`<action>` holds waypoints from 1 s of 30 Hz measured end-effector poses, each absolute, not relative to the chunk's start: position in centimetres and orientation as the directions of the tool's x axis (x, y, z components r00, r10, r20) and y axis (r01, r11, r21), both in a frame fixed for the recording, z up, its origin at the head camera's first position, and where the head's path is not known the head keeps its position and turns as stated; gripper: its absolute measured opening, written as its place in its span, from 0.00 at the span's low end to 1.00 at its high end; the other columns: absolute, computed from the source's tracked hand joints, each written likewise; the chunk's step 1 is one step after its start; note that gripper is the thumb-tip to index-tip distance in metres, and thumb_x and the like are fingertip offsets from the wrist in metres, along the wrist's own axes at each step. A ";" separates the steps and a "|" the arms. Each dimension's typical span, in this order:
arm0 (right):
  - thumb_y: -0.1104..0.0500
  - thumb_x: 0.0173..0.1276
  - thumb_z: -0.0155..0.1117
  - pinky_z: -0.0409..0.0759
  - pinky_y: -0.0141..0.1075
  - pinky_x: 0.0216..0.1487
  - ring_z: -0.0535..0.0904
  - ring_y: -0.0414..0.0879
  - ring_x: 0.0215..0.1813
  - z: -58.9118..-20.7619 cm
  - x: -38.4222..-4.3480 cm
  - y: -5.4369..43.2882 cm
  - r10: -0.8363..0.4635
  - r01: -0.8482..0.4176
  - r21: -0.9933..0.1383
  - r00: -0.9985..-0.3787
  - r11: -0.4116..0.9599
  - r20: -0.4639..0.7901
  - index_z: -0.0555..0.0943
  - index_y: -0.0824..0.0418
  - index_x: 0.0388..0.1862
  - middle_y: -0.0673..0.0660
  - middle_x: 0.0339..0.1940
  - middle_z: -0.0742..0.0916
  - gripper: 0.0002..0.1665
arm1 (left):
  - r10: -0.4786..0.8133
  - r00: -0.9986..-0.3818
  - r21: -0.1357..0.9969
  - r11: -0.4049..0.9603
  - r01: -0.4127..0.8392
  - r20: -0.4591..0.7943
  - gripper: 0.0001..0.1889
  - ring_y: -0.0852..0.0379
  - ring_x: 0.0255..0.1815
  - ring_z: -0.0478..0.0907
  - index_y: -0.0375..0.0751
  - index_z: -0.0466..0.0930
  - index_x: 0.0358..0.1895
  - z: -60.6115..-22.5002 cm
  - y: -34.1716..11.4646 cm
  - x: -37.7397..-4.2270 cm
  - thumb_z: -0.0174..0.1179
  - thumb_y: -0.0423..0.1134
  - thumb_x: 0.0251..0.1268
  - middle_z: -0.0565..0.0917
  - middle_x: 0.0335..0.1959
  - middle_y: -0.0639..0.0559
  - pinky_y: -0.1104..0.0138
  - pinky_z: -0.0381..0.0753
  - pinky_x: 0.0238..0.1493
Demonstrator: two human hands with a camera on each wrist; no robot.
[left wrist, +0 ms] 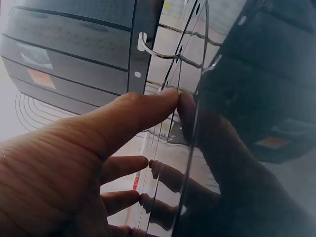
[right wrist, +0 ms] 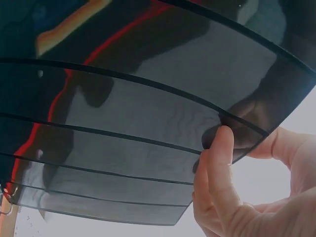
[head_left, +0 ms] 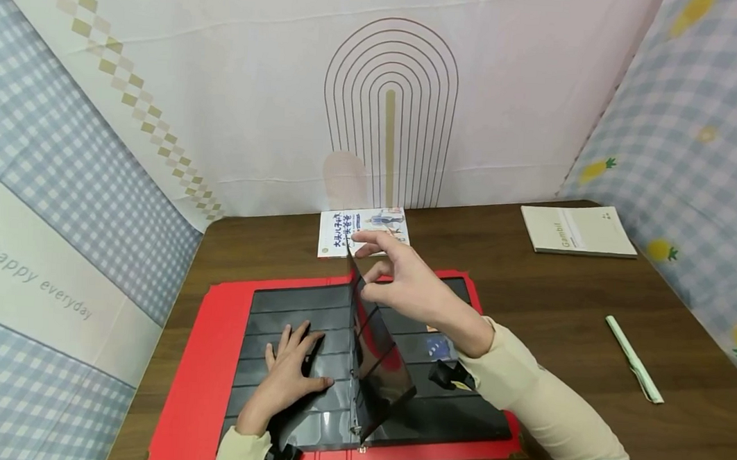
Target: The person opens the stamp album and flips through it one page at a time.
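A red ring-binder album [head_left: 183,366] with black pocket pages lies open on the table. My left hand [head_left: 288,379] rests with spread fingers on the left-hand page [head_left: 327,301], its thumb towards the metal rings [left wrist: 158,53]. One black page [head_left: 383,366] stands upright from the rings. Its outer edge is pinched between the thumb and fingers of my right hand [head_left: 409,281]; the right wrist view shows the pocket strips [right wrist: 138,106] across this page. On the right-hand page beneath, a small blue card [head_left: 440,348] sits in a pocket, partly hidden by the right arm.
Behind the album lies a white booklet [head_left: 337,235] with blue lettering, partly overlapped by my right hand. A cream notebook [head_left: 577,230] is at the back right. A pale green pen [head_left: 633,358] lies on the right of the wooden table [head_left: 565,303]. Patterned cloth surrounds the table.
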State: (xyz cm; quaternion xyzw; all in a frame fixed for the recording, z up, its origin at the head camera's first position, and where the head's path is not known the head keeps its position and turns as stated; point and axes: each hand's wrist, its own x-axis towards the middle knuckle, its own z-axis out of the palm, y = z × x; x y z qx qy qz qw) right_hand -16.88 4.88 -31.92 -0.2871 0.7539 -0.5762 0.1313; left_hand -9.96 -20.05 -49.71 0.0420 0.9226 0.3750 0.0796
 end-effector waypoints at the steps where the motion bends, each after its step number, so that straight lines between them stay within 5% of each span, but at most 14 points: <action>1: 0.74 0.61 0.60 0.79 0.40 0.39 0.84 0.48 0.41 -32.0 -16.9 4.8 -0.585 -0.277 -0.946 -0.801 0.170 0.130 0.65 0.62 0.75 0.64 0.62 0.74 0.42 | 0.130 -0.986 0.693 0.720 0.019 -0.108 0.41 0.29 0.80 0.37 0.40 0.70 0.72 -49.6 -20.0 -9.9 0.76 0.43 0.53 0.55 0.79 0.33 0.27 0.27 0.66; 7: 0.72 0.65 0.65 0.84 0.50 0.38 0.85 0.53 0.40 -32.2 -17.1 4.9 -0.605 -0.251 -0.957 -0.788 0.147 0.115 0.65 0.62 0.75 0.67 0.64 0.73 0.40 | 0.099 -0.992 0.690 0.712 0.129 0.083 0.34 0.28 0.75 0.56 0.33 0.67 0.72 -47.0 -19.7 -9.5 0.67 0.42 0.66 0.62 0.75 0.30 0.26 0.49 0.66; 11: 0.70 0.66 0.67 0.85 0.47 0.39 0.85 0.59 0.40 -32.2 -17.2 4.8 -0.628 -0.244 -0.960 -0.771 0.138 0.105 0.65 0.64 0.75 0.66 0.65 0.74 0.39 | 0.093 -0.967 0.715 0.658 0.237 0.235 0.31 0.32 0.70 0.67 0.34 0.66 0.74 -44.6 -18.8 -9.4 0.62 0.41 0.73 0.66 0.74 0.33 0.33 0.66 0.63; 17: 0.67 0.67 0.67 0.85 0.44 0.38 0.85 0.51 0.38 -32.4 -17.4 4.9 -0.649 -0.264 -0.954 -0.752 0.141 0.113 0.66 0.65 0.73 0.67 0.63 0.75 0.37 | 0.103 -0.942 0.781 0.536 0.322 0.318 0.29 0.40 0.64 0.76 0.44 0.64 0.76 -41.4 -17.1 -9.4 0.57 0.43 0.77 0.70 0.73 0.43 0.44 0.81 0.53; 24: 0.64 0.69 0.68 0.85 0.44 0.40 0.84 0.56 0.41 -32.6 -17.6 4.7 -0.663 -0.269 -0.954 -0.740 0.134 0.116 0.65 0.67 0.74 0.67 0.62 0.76 0.37 | 0.154 -0.935 0.831 0.427 0.355 0.320 0.32 0.42 0.64 0.77 0.49 0.57 0.80 -38.7 -15.1 -9.5 0.53 0.48 0.79 0.65 0.76 0.44 0.51 0.85 0.44; 30: 0.64 0.70 0.67 0.84 0.54 0.41 0.84 0.56 0.41 -32.5 -17.7 4.5 -0.678 -0.279 -0.951 -0.726 0.136 0.117 0.65 0.67 0.74 0.65 0.58 0.78 0.36 | 0.148 -0.937 0.856 0.383 0.348 0.315 0.33 0.44 0.62 0.78 0.47 0.54 0.80 -37.9 -14.2 -9.5 0.53 0.47 0.78 0.65 0.77 0.45 0.55 0.83 0.43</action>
